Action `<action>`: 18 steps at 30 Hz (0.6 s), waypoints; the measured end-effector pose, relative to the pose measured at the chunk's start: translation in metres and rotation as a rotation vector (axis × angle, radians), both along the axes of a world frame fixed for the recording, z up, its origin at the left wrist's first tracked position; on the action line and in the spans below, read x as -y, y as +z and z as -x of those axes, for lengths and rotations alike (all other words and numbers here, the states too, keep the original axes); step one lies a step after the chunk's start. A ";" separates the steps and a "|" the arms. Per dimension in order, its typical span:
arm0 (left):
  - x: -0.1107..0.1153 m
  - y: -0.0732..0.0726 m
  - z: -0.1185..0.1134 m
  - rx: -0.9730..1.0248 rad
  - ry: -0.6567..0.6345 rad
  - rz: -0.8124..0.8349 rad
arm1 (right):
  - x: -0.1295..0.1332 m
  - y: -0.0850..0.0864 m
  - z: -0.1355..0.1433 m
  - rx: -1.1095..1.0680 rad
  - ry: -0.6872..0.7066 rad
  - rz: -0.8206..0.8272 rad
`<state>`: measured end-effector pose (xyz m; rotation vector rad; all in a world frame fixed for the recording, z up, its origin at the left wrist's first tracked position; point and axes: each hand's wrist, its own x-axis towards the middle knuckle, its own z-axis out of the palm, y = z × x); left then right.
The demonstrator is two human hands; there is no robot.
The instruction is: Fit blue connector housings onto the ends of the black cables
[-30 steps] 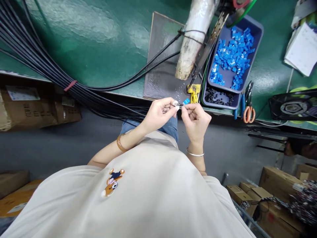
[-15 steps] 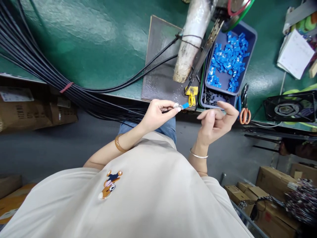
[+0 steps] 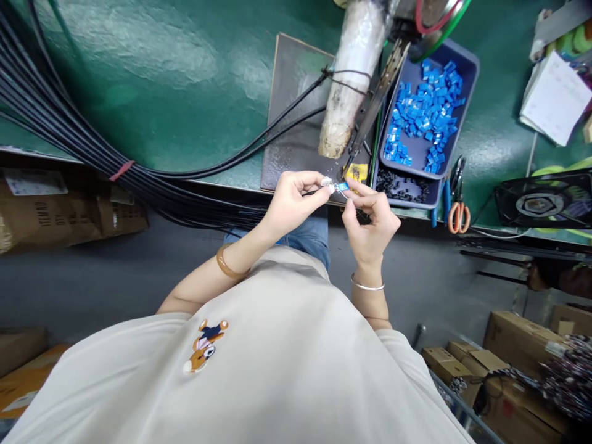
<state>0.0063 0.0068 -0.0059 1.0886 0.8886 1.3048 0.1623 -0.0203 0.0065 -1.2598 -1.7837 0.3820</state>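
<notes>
My left hand [image 3: 300,198] pinches a small metal cable connector between thumb and forefinger. A blue plastic piece [image 3: 343,185] shows at the connector's right end. Close on the right, the thumb and fingers of my right hand [image 3: 370,216] are drawn together around a thin pale wire [image 3: 341,193], which runs to the connector. Both hands are above the bench's front edge, just below a yellow clip-like piece [image 3: 357,172]. The fingers hide part of the connector.
A plastic-wrapped tube [image 3: 346,80] and a metal arm [image 3: 377,105] hang over a dark board [image 3: 296,92]. Bundled black cables [image 3: 139,179] lie left. On the right are a tray [image 3: 469,68] of blue pieces, orange-handled scissors [image 3: 459,217] and a fan [image 3: 541,200].
My right hand has come left from in front of the trays to the connector, its fingers now at the blue piece. My left hand has risen slightly, still pinching the connector.
</notes>
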 end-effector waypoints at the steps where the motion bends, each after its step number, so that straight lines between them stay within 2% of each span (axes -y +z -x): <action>1: -0.002 0.001 0.000 0.003 -0.003 -0.005 | -0.001 0.000 0.000 -0.010 0.005 0.001; 9: -0.012 0.003 -0.004 0.015 0.007 -0.012 | -0.010 0.002 -0.002 -0.100 0.014 0.038; 18: -0.015 0.003 -0.003 0.008 0.040 -0.001 | -0.016 0.005 -0.001 -0.080 0.011 0.052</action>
